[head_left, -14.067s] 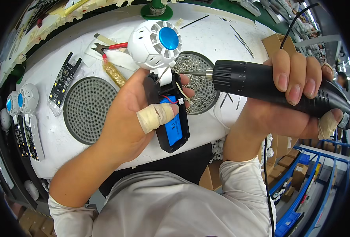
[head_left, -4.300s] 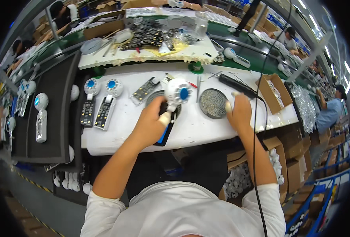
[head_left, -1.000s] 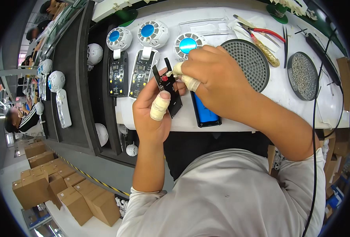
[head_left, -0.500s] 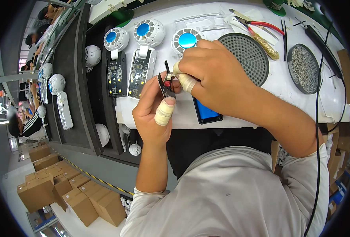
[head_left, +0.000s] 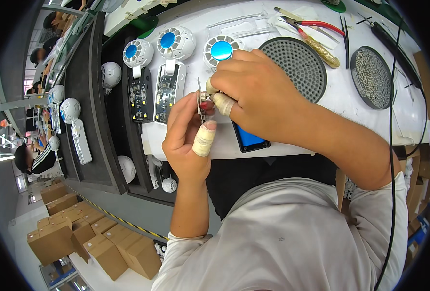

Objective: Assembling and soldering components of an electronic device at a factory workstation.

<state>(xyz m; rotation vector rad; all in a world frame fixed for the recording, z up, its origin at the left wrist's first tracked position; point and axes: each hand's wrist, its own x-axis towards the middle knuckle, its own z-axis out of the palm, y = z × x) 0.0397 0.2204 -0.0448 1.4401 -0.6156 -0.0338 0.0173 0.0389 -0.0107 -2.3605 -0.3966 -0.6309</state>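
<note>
The white surface [head_left: 338,87] filled the upper middle and right of the frame. A dark tray [head_left: 85,72] holding white ball-headed units stood at the upper left, and brown cartons [head_left: 50,242] were stacked at the lower left, a few with small pale labels too tiny to read. The pale shirt [head_left: 292,213] at the bottom bore a small dark mark, also illegible.

Near the centre, the right hand [head_left: 256,85] reached in over a black housing [head_left: 261,146] with a blue battery [head_left: 249,137]; a white head with a blue disc [head_left: 221,50] showed just above the knuckles. The left hand [head_left: 188,138] was upright just left of centre, its grip clamped on a circuit board [head_left: 199,103], thumb against fingers. The right grip's tips were close together at the board's upper end; whether they pinched any part could not be told.

A perforated grey disc [head_left: 292,68] lay at the upper centre-right, and a black power screwdriver [head_left: 386,40] at the upper right, with a dish [head_left: 354,77] of screws just beside it. Red-handled pliers [head_left: 321,24] and dark tweezers [head_left: 347,43] rested between. The board, nearly edge-on, carried a tiny red part [head_left: 207,104].
</note>
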